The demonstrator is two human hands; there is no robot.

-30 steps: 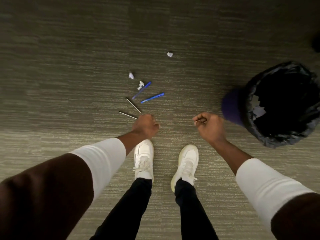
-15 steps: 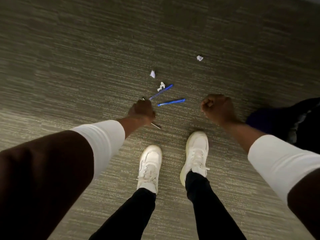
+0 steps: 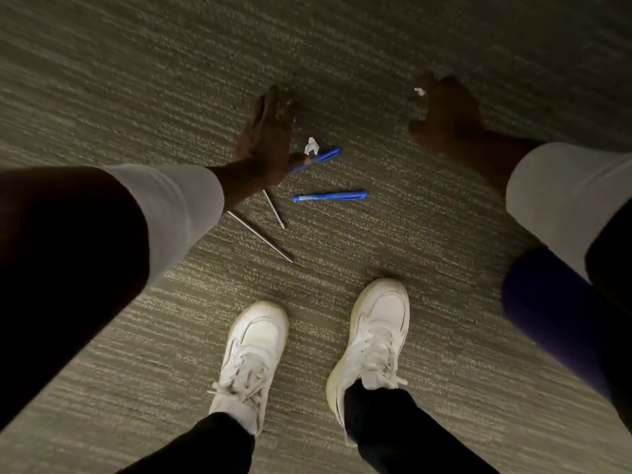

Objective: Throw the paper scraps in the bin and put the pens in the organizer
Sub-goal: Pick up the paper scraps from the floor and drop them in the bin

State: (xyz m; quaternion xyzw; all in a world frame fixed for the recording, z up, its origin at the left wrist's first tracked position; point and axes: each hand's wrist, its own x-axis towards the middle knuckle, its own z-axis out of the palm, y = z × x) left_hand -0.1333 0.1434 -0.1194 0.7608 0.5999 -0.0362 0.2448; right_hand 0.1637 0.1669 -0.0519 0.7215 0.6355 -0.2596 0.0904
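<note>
On the carpet lie two blue pens, one flat [image 3: 330, 196] and one [image 3: 323, 156] partly under my left hand. Two thin silver pens [image 3: 273, 208] [image 3: 260, 236] lie crossed just below my left wrist. A crumpled white paper scrap [image 3: 311, 145] sits at the end of the upper blue pen. My left hand [image 3: 265, 138] is open, fingers stretched out flat, beside that scrap. My right hand [image 3: 448, 114] is spread low over the floor, its fingertips at another small white scrap [image 3: 419, 91], thumb apart from it.
My two white shoes [image 3: 253, 354] [image 3: 376, 336] stand just below the pens. A dark purple rounded object [image 3: 547, 313] shows at the right edge under my right sleeve. Grey-green carpet [image 3: 136, 80] stretches all around.
Both fists have opened. My left hand moved up past the silver pens toward the scrap, and my right hand reached forward to the far scrap. The view dropped closer to the floor.
</note>
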